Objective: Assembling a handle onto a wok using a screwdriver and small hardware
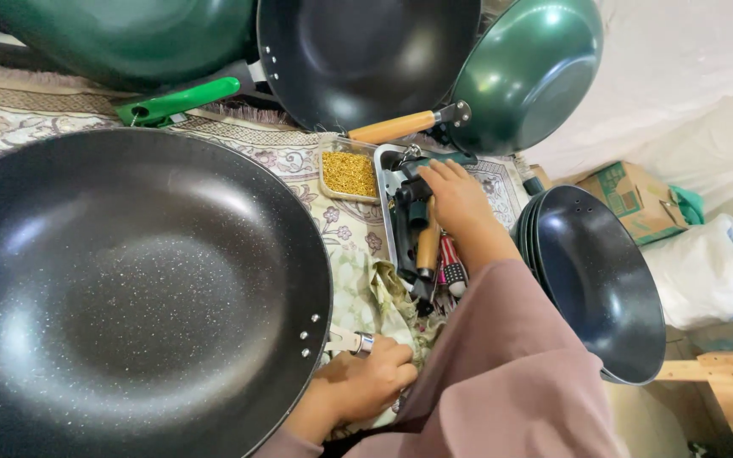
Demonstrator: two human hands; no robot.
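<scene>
A large black non-stick wok (129, 297) fills the lower left, tilted toward me. My left hand (366, 382) is closed around the metal handle stub (349, 341) at its rim, over a pale green cloth (379, 297). My right hand (456, 199) reaches forward into a metal tray (386, 199) of handles, fingers curled down on a black handle piece (413, 191). A wooden handle (428, 246) and other black parts lie in the tray below that hand. My pink sleeve (511, 365) covers the forearm.
A small tub of brass screws (349, 174) sits left of the tray. Finished woks (366, 51) with green and wooden handles lean at the back. A stack of woks (595, 280) stands at right, beside a cardboard box (634, 199) and white bag (706, 271). Patterned carpet (299, 161) lies beneath.
</scene>
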